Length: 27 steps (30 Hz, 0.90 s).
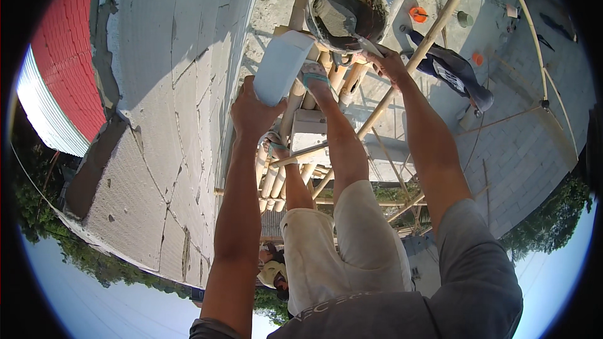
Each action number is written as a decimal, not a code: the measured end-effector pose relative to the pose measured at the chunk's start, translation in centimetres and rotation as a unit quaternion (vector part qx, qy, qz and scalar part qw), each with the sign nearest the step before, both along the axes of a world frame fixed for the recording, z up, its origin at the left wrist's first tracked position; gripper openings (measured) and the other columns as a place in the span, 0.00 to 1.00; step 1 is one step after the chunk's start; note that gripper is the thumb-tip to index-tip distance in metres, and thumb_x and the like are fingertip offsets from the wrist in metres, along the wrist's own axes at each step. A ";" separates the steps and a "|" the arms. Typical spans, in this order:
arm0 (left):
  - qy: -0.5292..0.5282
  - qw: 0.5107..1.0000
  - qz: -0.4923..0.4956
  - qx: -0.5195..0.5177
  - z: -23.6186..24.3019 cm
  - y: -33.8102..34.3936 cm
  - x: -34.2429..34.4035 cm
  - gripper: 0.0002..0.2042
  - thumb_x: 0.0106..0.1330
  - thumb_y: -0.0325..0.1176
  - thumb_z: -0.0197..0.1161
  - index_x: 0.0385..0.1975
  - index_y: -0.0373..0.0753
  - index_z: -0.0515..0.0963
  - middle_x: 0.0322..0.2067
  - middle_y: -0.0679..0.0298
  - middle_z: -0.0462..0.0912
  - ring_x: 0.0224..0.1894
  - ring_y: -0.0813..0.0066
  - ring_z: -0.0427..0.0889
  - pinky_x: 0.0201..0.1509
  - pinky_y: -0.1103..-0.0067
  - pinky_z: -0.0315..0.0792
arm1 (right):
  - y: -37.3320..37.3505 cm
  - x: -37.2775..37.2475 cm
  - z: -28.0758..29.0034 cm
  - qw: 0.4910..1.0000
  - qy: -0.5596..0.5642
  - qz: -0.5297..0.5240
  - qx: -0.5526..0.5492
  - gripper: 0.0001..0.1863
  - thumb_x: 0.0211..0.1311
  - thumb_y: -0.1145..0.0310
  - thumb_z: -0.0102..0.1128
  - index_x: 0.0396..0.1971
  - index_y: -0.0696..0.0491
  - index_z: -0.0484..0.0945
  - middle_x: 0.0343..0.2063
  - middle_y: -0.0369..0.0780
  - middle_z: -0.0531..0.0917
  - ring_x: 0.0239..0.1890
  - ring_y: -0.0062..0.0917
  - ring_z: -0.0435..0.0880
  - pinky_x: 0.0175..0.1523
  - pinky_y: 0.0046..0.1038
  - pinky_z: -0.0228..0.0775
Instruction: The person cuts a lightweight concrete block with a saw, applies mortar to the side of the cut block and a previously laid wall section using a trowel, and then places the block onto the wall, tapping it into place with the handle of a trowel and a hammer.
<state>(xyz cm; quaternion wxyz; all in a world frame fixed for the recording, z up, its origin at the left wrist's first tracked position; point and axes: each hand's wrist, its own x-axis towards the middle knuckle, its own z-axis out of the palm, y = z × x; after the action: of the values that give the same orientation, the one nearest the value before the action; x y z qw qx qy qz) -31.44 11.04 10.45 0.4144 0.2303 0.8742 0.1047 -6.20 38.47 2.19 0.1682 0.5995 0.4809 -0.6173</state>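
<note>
My left hand (254,110) is closed round the near end of a pale rectangular board (282,66), held between the wall and a bucket. Some of its fingers are hidden behind the board. On the right, my right hand (389,66) grips the handle of a trowel (337,17). The trowel's blade reaches into the dark bucket (380,11) and seems to carry grey mortar. Wet mortar also coats the inside of the bucket, which stands at the top centre with a thin wire handle.
A block wall (195,88) rises close on my left. Under my sandalled feet lie bamboo poles (270,182), and a long bamboo pole (433,34) slants past my right arm. Far below, a person (452,72) bends near an orange bucket (418,14). Another person (273,273) is behind me.
</note>
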 end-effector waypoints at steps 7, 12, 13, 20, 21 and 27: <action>0.044 0.999 0.023 0.023 1.7 -1.3 0.1 0.38 0.42 0.45 0.79 0.56 0.45 0.69 0.45 0.53 0.85 0.43 0.48 0.87 0.47 0.57 0.81 | -3.2 2.4 6.2 0.959 0.118 0.119 0.229 0.26 0.54 0.67 0.79 0.54 0.55 0.84 0.35 0.32 0.86 0.35 0.17 0.83 0.39 0.23 0.76; 0.071 0.990 0.024 0.117 3.3 -2.3 -0.4 0.38 0.42 0.43 0.80 0.56 0.46 0.71 0.46 0.56 0.85 0.43 0.50 0.87 0.46 0.59 0.82 | -7.2 0.3 9.7 0.892 0.115 0.207 0.385 0.28 0.47 0.70 0.82 0.52 0.50 0.85 0.40 0.39 0.86 0.41 0.28 0.87 0.45 0.27 0.80; 0.083 0.988 0.021 0.128 3.7 -2.2 -0.6 0.37 0.41 0.42 0.80 0.56 0.46 0.72 0.46 0.56 0.85 0.42 0.51 0.87 0.45 0.59 0.82 | -8.1 -0.5 10.5 0.835 0.148 0.230 0.477 0.28 0.46 0.72 0.81 0.51 0.50 0.85 0.40 0.40 0.86 0.40 0.30 0.87 0.44 0.29 0.81; 0.107 0.981 0.078 0.138 5.5 -1.3 -0.3 0.35 0.42 0.39 0.81 0.54 0.43 0.75 0.45 0.57 0.86 0.46 0.53 0.87 0.50 0.63 0.81 | -14.5 -0.8 16.5 0.789 0.186 0.207 0.548 0.26 0.46 0.75 0.75 0.50 0.51 0.85 0.41 0.39 0.86 0.34 0.31 0.84 0.38 0.31 0.77; 0.105 0.979 0.092 0.147 5.7 -1.3 -0.1 0.35 0.42 0.39 0.81 0.54 0.43 0.75 0.45 0.56 0.86 0.45 0.53 0.87 0.49 0.64 0.81 | -15.0 -0.6 17.3 0.788 0.187 0.208 0.549 0.26 0.46 0.75 0.75 0.50 0.51 0.85 0.41 0.39 0.86 0.34 0.31 0.84 0.38 0.31 0.77; 0.113 0.973 0.115 0.165 6.0 -3.5 0.2 0.35 0.42 0.41 0.80 0.53 0.42 0.73 0.42 0.54 0.85 0.41 0.52 0.87 0.46 0.62 0.81 | -16.5 -1.8 19.3 0.883 0.126 0.081 0.444 0.27 0.44 0.74 0.83 0.49 0.55 0.84 0.43 0.44 0.86 0.39 0.35 0.86 0.44 0.31 0.79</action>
<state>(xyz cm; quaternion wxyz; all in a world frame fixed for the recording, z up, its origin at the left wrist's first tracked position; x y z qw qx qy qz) -31.29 7.52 16.44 0.2546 0.2033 0.9068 0.2676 -8.03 21.99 21.49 -0.1287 0.4875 0.7686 -0.3939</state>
